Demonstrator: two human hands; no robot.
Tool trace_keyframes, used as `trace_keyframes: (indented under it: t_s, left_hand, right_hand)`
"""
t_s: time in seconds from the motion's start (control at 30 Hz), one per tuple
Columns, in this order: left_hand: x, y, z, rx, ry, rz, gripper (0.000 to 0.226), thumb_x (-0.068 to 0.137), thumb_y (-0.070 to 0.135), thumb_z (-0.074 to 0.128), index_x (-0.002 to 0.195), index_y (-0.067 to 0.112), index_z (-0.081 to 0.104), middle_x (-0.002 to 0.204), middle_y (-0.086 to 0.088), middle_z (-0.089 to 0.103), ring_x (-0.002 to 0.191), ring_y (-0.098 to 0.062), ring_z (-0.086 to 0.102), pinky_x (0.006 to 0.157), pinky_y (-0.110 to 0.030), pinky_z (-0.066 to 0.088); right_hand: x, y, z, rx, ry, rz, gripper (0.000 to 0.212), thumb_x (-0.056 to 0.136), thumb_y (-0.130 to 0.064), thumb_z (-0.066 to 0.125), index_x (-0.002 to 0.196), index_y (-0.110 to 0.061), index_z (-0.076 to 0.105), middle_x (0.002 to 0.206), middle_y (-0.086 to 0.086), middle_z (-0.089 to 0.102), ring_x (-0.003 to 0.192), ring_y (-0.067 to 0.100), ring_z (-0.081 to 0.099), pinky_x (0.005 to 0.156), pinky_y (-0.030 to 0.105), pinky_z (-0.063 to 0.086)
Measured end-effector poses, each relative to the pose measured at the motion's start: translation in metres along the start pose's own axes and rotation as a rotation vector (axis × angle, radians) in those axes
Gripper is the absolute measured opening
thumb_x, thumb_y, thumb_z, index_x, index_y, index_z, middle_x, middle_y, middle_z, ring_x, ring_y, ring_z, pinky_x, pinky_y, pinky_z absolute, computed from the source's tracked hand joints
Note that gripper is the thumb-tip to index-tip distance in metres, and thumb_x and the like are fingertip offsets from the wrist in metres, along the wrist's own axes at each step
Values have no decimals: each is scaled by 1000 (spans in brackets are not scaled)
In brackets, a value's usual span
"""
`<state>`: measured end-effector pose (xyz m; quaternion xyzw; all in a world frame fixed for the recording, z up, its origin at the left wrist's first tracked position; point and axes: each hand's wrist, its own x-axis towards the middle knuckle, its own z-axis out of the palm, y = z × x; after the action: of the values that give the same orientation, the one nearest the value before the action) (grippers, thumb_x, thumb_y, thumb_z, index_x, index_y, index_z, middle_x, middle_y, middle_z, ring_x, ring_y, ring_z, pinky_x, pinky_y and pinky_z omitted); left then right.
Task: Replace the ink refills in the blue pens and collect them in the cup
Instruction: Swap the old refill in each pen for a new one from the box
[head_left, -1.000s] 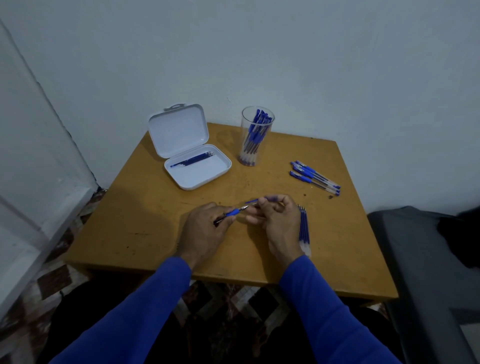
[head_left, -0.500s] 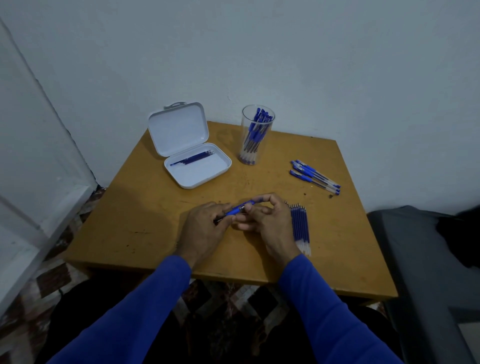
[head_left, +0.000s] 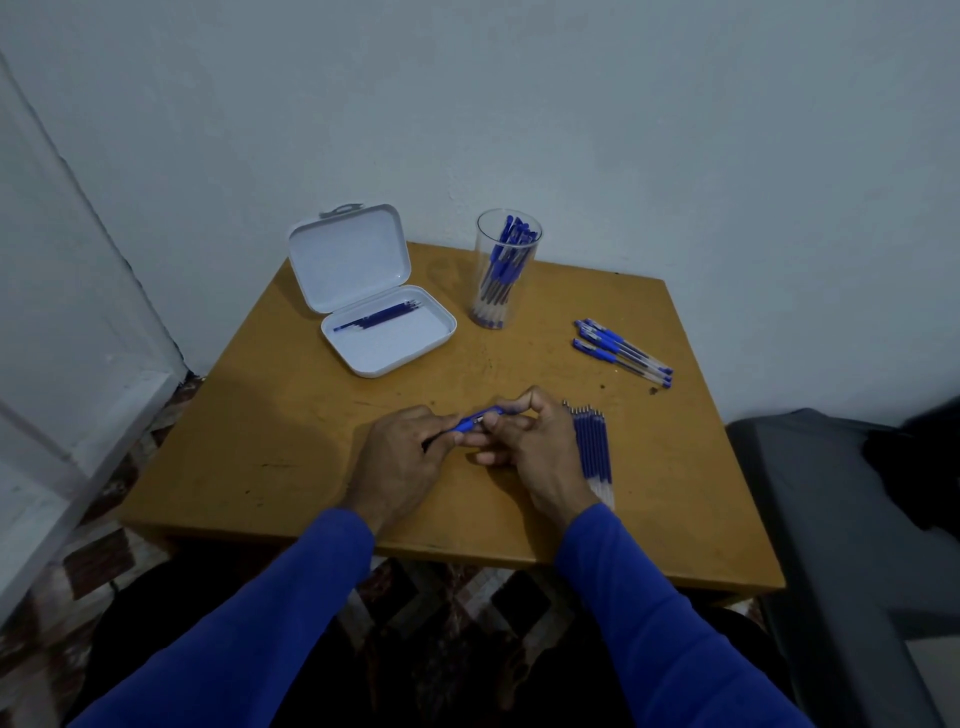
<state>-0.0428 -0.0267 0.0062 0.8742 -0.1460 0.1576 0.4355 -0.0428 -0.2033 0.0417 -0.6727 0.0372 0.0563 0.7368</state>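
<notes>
Both hands, left hand (head_left: 400, 457) and right hand (head_left: 535, 452), pinch one blue pen (head_left: 480, 418) over the table (head_left: 249, 447), nearer than the cup (head_left: 506, 270). Refills (head_left: 595, 452) lie just right; loose pens (head_left: 621, 352) right of the cup, an open case (head_left: 387, 338) left.

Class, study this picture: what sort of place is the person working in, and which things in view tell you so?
Probably a plain room in a home, not a workshop or office. A small wooden table is pushed against a bare white wall, patterned tiles cover the floor, and a grey cushioned seat, perhaps a bed or sofa, stands beside the table.
</notes>
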Motion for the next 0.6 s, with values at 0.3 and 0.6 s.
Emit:
trace_keyframes:
  t_s: [0.3, 0.6]
  left_hand:
    - [-1, 0, 1, 1, -8, -8, 22, 93, 17, 72, 114, 16, 76, 83, 8, 68, 73, -4, 60, 66, -19, 47]
    - [4, 4, -2, 16, -13, -11, 30, 97, 27, 59, 123, 17, 72, 90, 10, 68, 78, -2, 57, 71, -25, 49]
  right_hand:
    - [0, 0, 0, -29, -7, 2, 11, 99, -4, 60, 105, -7, 51, 94, 24, 75, 86, 33, 76, 60, 34, 63]
    - [8, -8, 4, -97, 92, -18, 14, 99, -7, 63, 110, -11, 55, 91, 15, 77, 84, 29, 76, 68, 46, 63]
